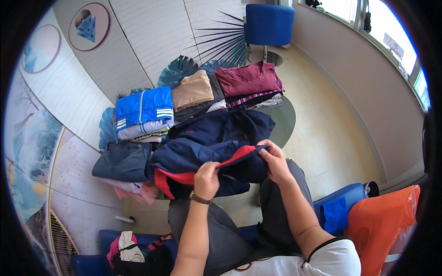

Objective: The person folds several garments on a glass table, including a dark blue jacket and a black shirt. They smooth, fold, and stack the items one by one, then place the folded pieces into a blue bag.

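Note:
In the head view, a dark navy jacket (216,124) with red trim is spread over the front of a round glass table (287,126). My left hand (206,179) is closed on the jacket's red-lined edge, with a watch or band on that wrist. To its right and a little higher, my right hand (272,157) pinches the other end of that edge, by a dark zipper. The edge stretches between both hands. A folded dark grey-blue garment (119,161) lies just left of the jacket, on paler clothes and pink fabric.
Folded stacks, blue (143,103), beige (193,89) and maroon (246,78), line the table's back. A blue chair (269,23) stands beyond. The blue seat (354,189) near me holds an orange bag (373,221), blue cloth and mixed clothes (129,248). Walls and windows surround this.

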{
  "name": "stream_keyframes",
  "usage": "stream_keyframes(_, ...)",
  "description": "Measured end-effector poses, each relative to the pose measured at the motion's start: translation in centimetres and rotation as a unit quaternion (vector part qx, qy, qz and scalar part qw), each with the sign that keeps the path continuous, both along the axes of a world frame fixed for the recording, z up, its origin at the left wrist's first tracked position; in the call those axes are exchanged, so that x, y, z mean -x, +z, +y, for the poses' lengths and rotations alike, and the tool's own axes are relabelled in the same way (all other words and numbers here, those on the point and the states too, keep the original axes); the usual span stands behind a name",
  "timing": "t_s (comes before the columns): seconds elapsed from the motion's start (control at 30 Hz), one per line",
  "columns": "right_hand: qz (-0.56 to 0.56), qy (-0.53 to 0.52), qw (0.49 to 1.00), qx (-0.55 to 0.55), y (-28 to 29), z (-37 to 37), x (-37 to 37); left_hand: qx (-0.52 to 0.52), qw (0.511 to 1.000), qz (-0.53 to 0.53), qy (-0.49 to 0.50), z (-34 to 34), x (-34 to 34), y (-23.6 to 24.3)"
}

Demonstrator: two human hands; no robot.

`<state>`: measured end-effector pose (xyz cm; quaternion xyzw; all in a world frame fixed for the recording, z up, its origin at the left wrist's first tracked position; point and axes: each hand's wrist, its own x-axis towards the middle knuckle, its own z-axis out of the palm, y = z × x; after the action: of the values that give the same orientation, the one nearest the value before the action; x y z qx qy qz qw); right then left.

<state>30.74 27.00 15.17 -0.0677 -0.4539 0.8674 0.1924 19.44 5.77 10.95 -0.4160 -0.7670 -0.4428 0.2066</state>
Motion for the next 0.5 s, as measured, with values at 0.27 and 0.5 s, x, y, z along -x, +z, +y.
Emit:
stream_keyframes(0.27,-0.272,0.061,0.899,-0.339,-10.0,-2.0,2.2,0.358,0.902,-0.241,0.007,-5.5,1.7,-3.6)
stream_keyframes(0.5,-0.186,0.083,0.973,-0.111,-10.4,-2.5,2.5,0.120,0.927,-0.353,-0.046,1.6,0.3,-5.1)
